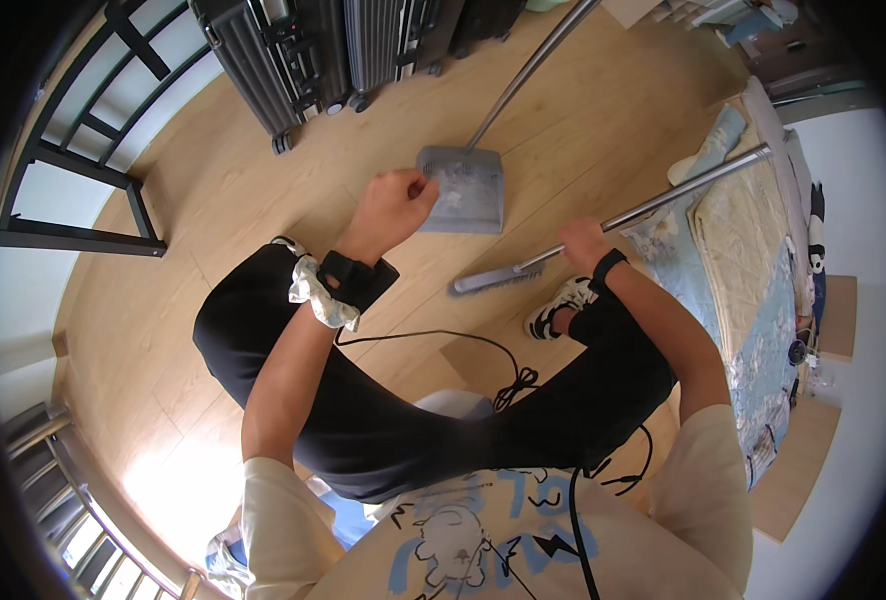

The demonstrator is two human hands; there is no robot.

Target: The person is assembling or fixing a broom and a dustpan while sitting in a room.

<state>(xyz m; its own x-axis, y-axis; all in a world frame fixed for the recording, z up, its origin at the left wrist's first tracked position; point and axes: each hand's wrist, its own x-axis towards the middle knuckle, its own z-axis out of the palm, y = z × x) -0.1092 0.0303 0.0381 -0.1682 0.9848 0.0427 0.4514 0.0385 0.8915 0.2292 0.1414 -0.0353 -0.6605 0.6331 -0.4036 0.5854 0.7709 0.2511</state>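
Note:
My right hand (585,243) is wrapped round the metal handle of a broom (493,277), low down near its head. The grey bristle head rests on the floor, and the handle slants up to the right over the bed. My left hand (393,208) hangs beside the left edge of a grey dustpan (470,200), fingers curled in a pinch. Whatever those fingers hold, if anything, is hidden. Some pale dust or fluff (453,197) lies in the pan, whose long metal handle (533,72) leans away to the upper right.
Dark ribbed suitcases (273,60) stand on wheels at the back. A black metal frame (83,165) is at the left. On the right lies a bed with a rumpled quilt (733,240). A black cable (433,333) loops between my legs above the wooden floor (213,180).

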